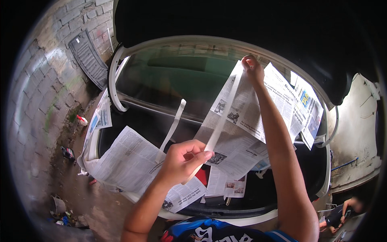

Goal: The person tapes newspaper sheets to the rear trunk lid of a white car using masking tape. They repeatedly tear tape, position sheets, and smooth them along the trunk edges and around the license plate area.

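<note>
My left hand (185, 160) is closed in a pinch on a pale strip of masking tape (225, 115). The strip runs up along the left edge of a newspaper sheet (238, 109). At its upper end my right hand (253, 69), arm stretched far out, has its fingers closed on the sheet's top corner and the tape, close to the upper rim of the car's rear window (173, 76). Another newspaper sheet (129, 157) lies over the left of the open trunk, with a loose tape strip (174, 123) rising from it. More newspaper (302, 103) covers the right side.
The raised trunk lid (225, 20) hangs above, its hinge arm (117, 86) at the left. A block wall (44, 84) with a dark ribbed mat (88, 58) stands left. A spray bottle (82, 119) is on the floor. Another person (342, 213) is at the lower right.
</note>
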`<move>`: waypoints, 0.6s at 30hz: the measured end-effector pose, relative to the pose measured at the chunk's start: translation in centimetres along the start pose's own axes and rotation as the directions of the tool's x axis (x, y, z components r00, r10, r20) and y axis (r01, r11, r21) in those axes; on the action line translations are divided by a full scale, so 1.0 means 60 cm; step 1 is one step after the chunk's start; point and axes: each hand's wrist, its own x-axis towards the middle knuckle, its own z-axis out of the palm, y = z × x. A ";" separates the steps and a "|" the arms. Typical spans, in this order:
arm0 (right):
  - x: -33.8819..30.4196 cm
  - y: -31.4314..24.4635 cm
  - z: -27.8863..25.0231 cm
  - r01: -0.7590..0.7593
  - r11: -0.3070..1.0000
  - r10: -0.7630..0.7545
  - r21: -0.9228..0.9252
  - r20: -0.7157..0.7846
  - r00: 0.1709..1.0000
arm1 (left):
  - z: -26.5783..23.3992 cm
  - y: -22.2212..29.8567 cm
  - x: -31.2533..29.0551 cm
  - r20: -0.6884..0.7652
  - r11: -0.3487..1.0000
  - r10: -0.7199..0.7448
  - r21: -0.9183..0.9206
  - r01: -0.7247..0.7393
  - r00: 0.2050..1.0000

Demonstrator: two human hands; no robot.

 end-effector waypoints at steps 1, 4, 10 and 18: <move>0.001 -0.004 0.004 -0.033 0.996 0.033 -0.080 0.000 0.999 | 0.001 0.004 -0.006 -0.006 1.000 -0.029 0.001 0.029 1.000; -0.001 -0.013 0.015 -0.127 0.976 0.120 -0.176 -0.055 0.991 | 0.003 0.004 -0.022 -0.038 0.991 -0.018 -0.133 0.013 0.999; 0.005 -0.023 0.037 -0.153 0.958 0.106 -0.241 -0.195 0.975 | -0.015 0.005 -0.012 -0.212 0.981 -0.088 -0.186 0.048 0.973; 0.006 -0.025 0.043 -0.188 0.947 0.133 -0.260 -0.215 0.968 | -0.042 0.039 -0.009 -0.183 0.977 -0.130 -0.194 0.094 0.974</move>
